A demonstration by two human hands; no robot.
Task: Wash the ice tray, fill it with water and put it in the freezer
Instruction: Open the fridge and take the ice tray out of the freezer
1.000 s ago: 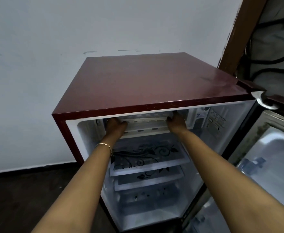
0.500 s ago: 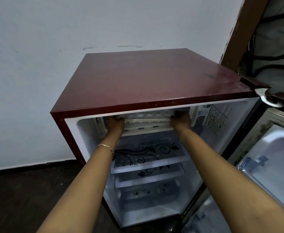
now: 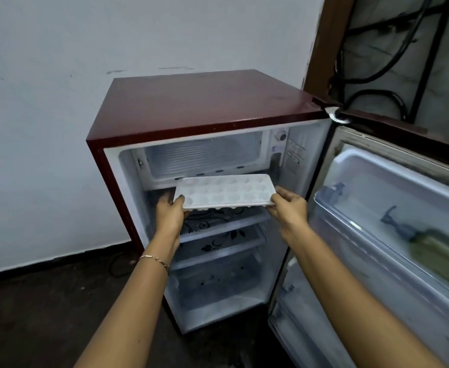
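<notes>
A white ice tray (image 3: 224,192) with several round cups hangs level in front of the open fridge, just below the freezer compartment (image 3: 204,158). My left hand (image 3: 169,212) grips its left end and my right hand (image 3: 288,205) grips its right end. The freezer compartment stands open at the top of the fridge, and its inside looks bare. I cannot tell whether the tray's cups hold anything.
The small maroon fridge (image 3: 204,102) stands against a white wall. Its door (image 3: 393,221) is swung open to the right, with a pump bottle (image 3: 435,248) lying in a door shelf. Glass shelves (image 3: 226,227) with a floral print sit below the tray. The floor is dark.
Both hands have drawn the ice tray out of the freezer compartment and down toward me. The view has pulled back, so the freezer's inside now shows.
</notes>
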